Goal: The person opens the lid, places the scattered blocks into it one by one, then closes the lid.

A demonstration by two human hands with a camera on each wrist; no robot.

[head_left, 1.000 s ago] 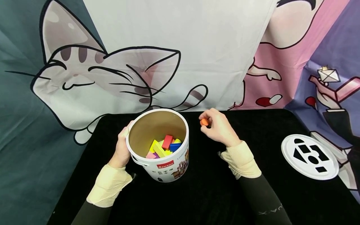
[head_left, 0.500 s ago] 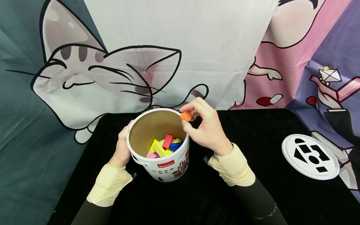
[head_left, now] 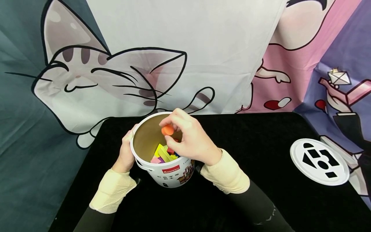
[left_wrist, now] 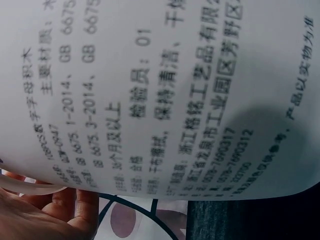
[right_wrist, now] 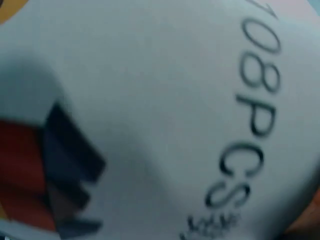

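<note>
A white toy bucket (head_left: 157, 174) stands on the black-covered table, its mouth facing up toward me. Along its left side, my left hand (head_left: 124, 154) grips it near the rim; in the left wrist view those fingers (left_wrist: 86, 205) curl by the bucket's thin handle (left_wrist: 30, 186). My right hand (head_left: 194, 137) is over the mouth, pinching an orange cylinder block (head_left: 167, 130) between thumb and fingers. Below it inside lie several coloured blocks (head_left: 163, 154), yellow, pink, purple and red, partly covered by the right hand. The right wrist view is filled by the bucket's printed wall (right_wrist: 150, 100).
A round white lid (head_left: 318, 175) with shaped cut-outs lies at the table's right side. Behind the black table (head_left: 249, 129) hangs a cloth backdrop (head_left: 220, 48) with cartoon drawings, close to the far edge.
My right hand has moved left with the orange cylinder block, from beside the bucket, past its rim, to over the mouth. The left hand and the bucket have stayed put.
</note>
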